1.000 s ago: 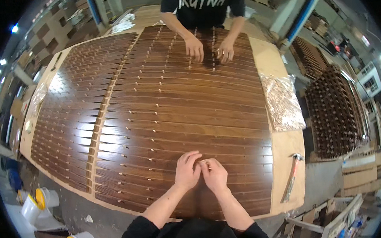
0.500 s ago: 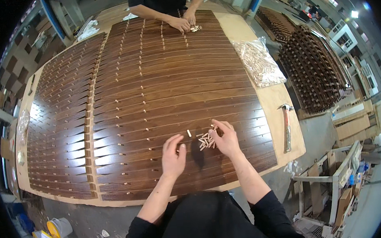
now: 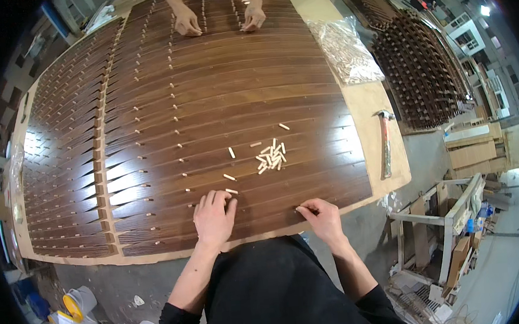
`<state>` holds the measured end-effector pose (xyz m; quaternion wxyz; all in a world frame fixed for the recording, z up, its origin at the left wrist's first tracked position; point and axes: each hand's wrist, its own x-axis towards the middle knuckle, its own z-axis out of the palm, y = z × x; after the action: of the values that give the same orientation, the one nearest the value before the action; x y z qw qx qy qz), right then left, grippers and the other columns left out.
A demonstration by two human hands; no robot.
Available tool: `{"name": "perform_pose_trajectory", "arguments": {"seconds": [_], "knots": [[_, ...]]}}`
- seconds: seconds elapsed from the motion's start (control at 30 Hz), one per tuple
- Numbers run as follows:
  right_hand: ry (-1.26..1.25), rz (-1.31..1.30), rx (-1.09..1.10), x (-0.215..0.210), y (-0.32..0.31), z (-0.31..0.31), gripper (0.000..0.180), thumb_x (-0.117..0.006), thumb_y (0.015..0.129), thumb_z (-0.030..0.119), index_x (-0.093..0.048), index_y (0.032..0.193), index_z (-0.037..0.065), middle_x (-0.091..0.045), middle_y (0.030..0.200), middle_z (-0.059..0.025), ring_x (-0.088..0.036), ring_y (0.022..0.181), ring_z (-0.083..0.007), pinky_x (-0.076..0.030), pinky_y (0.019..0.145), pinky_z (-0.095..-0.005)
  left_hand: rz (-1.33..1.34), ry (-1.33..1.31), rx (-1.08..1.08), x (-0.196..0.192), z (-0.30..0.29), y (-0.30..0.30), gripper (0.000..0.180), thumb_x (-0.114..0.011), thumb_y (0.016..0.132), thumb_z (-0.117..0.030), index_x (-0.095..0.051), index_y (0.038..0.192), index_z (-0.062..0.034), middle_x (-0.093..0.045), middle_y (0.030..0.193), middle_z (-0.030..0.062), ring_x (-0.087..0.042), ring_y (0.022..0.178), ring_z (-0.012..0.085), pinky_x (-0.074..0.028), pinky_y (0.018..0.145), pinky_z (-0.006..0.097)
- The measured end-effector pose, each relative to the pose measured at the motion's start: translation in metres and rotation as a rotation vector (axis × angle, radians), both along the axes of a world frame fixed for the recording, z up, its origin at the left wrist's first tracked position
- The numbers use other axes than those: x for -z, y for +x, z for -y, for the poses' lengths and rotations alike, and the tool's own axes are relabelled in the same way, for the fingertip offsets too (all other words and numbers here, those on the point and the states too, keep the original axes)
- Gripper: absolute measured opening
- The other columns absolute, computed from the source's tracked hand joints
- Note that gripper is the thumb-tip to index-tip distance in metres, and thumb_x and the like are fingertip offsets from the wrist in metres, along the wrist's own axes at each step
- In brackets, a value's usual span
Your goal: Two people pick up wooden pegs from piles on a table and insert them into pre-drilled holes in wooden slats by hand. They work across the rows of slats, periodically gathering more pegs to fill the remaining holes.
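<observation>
A dark brown slatted wood panel [image 3: 279,100] lies before me. Rows of short pale wooden dowels [image 3: 176,118] stand in its left part. My left hand [image 3: 213,218] rests near the front edge beside the nearest dowels of one row, fingers bent, thumb apart. A loose dowel [image 3: 231,191] lies just beyond its fingertips. To the right, my right hand [image 3: 322,219] pinches thumb and forefinger together low over the panel; what lies between them is too small to make out. Beyond both hands is a loose pile of dowels [image 3: 271,157], with several scattered around it.
Across the panel a co-worker's two hands [image 3: 186,21] work at other dowel rows. A clear bag of dowels [image 3: 345,50] and a hammer [image 3: 386,144] lie on the board's right margin. Stacked dark slats [image 3: 419,72] stand beyond it. White buckets [image 3: 80,302] sit at lower left.
My hands have drawn back from the pile toward the panel's front edge, the left one also leftward. The dowels now lie more spread out. The co-worker's hands have moved apart.
</observation>
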<state>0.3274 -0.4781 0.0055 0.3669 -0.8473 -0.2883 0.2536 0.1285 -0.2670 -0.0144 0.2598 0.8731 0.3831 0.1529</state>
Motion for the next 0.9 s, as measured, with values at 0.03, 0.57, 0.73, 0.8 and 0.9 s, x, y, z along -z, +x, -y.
{"name": "perform_pose_trajectory", "arguments": {"seconds": [0.03,0.57,0.73,0.8,0.9], "knots": [[0.039,0.065,-0.045,-0.002,-0.002,-0.002,0.013,-0.079,0.090,0.016,-0.074,0.093,0.004,-0.075,0.087,-0.0117,-0.072,0.077,-0.0260,-0.055,0.070,-0.0362,0.018,0.029,0.011,0.002,-0.001,0.002,0.012,-0.074,0.088,-0.018,-0.064,0.092,-0.0121,-0.063,0.090,0.0053,-0.063,0.089,0.0295,-0.051,0.077,0.045],[0.108,0.355,-0.227,0.010,0.000,0.012,0.012,-0.078,0.088,0.019,-0.069,0.089,0.011,-0.072,0.083,-0.0033,-0.070,0.080,-0.0241,-0.048,0.070,-0.0383,0.055,0.010,0.125,-0.001,-0.030,0.023,0.023,-0.072,0.092,-0.018,-0.069,0.114,-0.0128,-0.063,0.112,0.0056,-0.062,0.110,0.0295,-0.054,0.093,0.043],[0.098,0.657,-0.364,0.005,-0.001,0.004,0.011,-0.078,0.088,0.019,-0.069,0.089,0.012,-0.072,0.083,-0.0024,-0.070,0.079,-0.0234,-0.048,0.072,-0.0378,0.011,0.005,0.253,0.003,-0.040,0.027,0.011,-0.071,0.093,-0.018,-0.070,0.103,-0.0121,-0.062,0.107,0.0032,-0.062,0.107,0.0265,-0.055,0.090,0.043],[0.079,0.691,-0.365,0.004,-0.005,0.003,0.011,-0.078,0.087,0.019,-0.069,0.089,0.012,-0.072,0.083,-0.0021,-0.070,0.080,-0.0231,-0.048,0.073,-0.0375,-0.008,0.109,0.299,0.004,-0.045,0.026,0.008,-0.070,0.094,-0.018,-0.068,0.100,-0.0126,-0.062,0.105,0.0026,-0.062,0.105,0.0259,-0.056,0.088,0.042],[0.036,0.408,-0.173,0.010,0.000,0.004,0.011,-0.078,0.087,0.019,-0.068,0.089,0.013,-0.071,0.082,-0.0011,-0.069,0.078,-0.0219,-0.047,0.075,-0.0371,0.083,0.114,0.213,-0.009,-0.038,0.027,0.005,-0.066,0.097,-0.016,-0.065,0.100,-0.0114,-0.062,0.105,0.0045,-0.062,0.104,0.0283,-0.055,0.087,0.044]]}}
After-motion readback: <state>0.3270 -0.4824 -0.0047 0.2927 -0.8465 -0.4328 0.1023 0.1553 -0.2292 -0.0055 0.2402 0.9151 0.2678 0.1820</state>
